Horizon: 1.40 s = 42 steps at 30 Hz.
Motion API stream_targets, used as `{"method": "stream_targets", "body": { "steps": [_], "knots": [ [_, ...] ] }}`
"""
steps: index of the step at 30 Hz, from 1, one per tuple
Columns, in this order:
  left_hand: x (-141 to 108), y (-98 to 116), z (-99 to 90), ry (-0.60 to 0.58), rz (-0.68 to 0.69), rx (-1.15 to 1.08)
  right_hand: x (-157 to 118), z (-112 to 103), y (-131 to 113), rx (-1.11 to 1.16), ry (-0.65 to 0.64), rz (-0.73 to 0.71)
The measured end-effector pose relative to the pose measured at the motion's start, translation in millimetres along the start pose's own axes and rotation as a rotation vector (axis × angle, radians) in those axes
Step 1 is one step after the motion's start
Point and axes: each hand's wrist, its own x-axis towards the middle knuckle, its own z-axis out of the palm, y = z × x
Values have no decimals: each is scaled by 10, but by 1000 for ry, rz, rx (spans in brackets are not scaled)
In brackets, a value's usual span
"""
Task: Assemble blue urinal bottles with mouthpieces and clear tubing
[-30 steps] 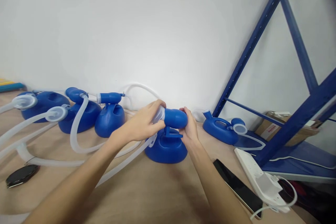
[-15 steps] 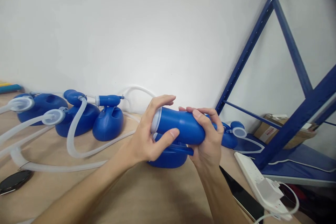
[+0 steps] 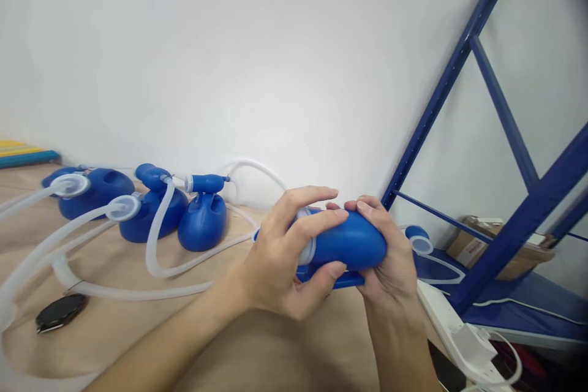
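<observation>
A blue plastic bottle (image 3: 351, 240) with a whitish collar at its left end lies between both of my hands, above the wooden table (image 3: 275, 349). My left hand (image 3: 294, 251) wraps round the collar end, thumb below and fingers over the top. At the bottle's rounded right end, my right hand (image 3: 390, 257) grips it, fingertips on top. Part of a blue handle shows under the bottle. Further left stand several blue containers, among them one (image 3: 202, 223) with a small blue cylinder (image 3: 206, 183) on top. Translucent hoses (image 3: 158, 239) curve around them.
A black oval object (image 3: 61, 312) lies at the left. At the right are a white power strip (image 3: 441, 306), a dark phone (image 3: 443, 367) partly hidden by my arm, a blue metal rack (image 3: 505, 104) and a cardboard box (image 3: 473, 242). A white wall stands behind.
My hands and the bottle have moved right in view. My left hand has closed further over the collar end, its fingers now reaching across the top. The whole scene has shifted slightly.
</observation>
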Motion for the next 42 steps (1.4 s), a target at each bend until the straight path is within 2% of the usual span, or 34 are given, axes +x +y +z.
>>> {"method": "stream_targets", "body": {
  "steps": [3,6,8,10,12,15,18,20,23,24,26,28,30,33,35,37,40,42],
  "knots": [
    [-24,-173,-62,-93,-108,-89,153,-12,109,35,42,90],
    [-14,-288,-101,-188,-350,-354,213,-40,199,-41,20,38],
    [-1,-285,-95,-105,-564,-504,188,-38,245,-87,-15,16],
    [7,-227,-77,36,-686,-539,138,-15,283,-76,-33,27],
    [6,-155,-65,98,-656,-462,91,15,310,-44,-34,34],
    [-7,-98,-61,61,-520,-304,58,40,313,-46,-58,25],
    [-29,-147,-36,57,-459,-281,94,23,265,-59,-89,1],
    [-40,-224,-9,75,-479,-304,160,-20,216,-40,-77,-19],
    [-33,-332,5,94,-651,-234,314,-141,141,44,5,-60],
    [-22,-350,-2,67,-721,-182,371,-191,121,79,47,-85],
    [9,-352,-21,-71,-818,-93,479,-287,94,143,145,-150],
    [34,-324,-26,-209,-827,-61,562,-356,88,192,238,-196],
    [36,-293,-1,-278,-775,-73,612,-389,100,224,286,-183],
    [-3,-274,75,-225,-645,-96,635,-399,141,196,257,-155],
    [-34,-273,120,-145,-614,-120,631,-402,171,144,207,-182],
    [-52,-269,146,-85,-676,-164,619,-404,194,116,180,-211],
    [-54,-259,161,-61,-797,-249,587,-389,212,116,191,-226],
    [-51,-255,170,-44,-824,-312,559,-357,218,93,167,-209]
  ]
}}
